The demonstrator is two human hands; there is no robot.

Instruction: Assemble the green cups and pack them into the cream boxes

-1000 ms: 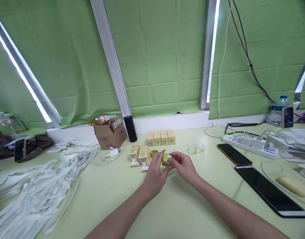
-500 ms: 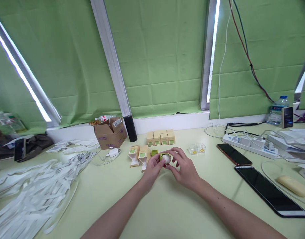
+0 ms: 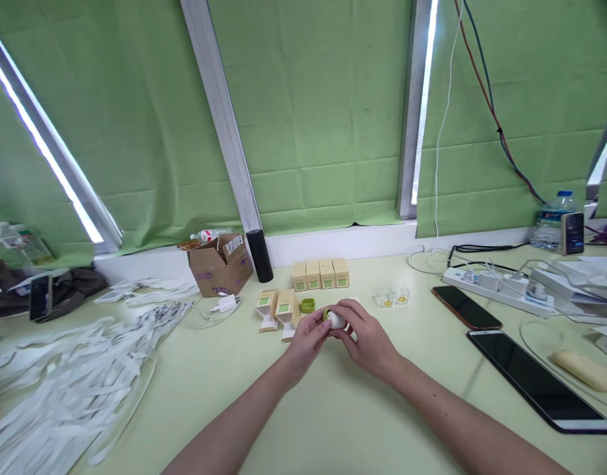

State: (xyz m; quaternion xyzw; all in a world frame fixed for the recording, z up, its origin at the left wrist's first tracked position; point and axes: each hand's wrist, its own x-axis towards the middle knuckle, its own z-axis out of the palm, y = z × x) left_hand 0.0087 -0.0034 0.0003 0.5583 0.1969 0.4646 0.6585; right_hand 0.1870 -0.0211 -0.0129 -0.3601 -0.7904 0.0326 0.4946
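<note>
Above the pale tabletop [image 3: 303, 422], to the near right of two open cartons and a small green cup [image 3: 307, 305], a white-and-green piece [image 3: 337, 321] is held between two hands. Its green end is pinched by the fingers of the left hand [image 3: 302, 344]; its white body is clasped under the curled fingers of the right hand [image 3: 373, 340], so neither is nearer. The long axis (partly covered, so only judged) seems laid roughly crosswise, white end pointed rightward and slightly toward the wearer.
</note>
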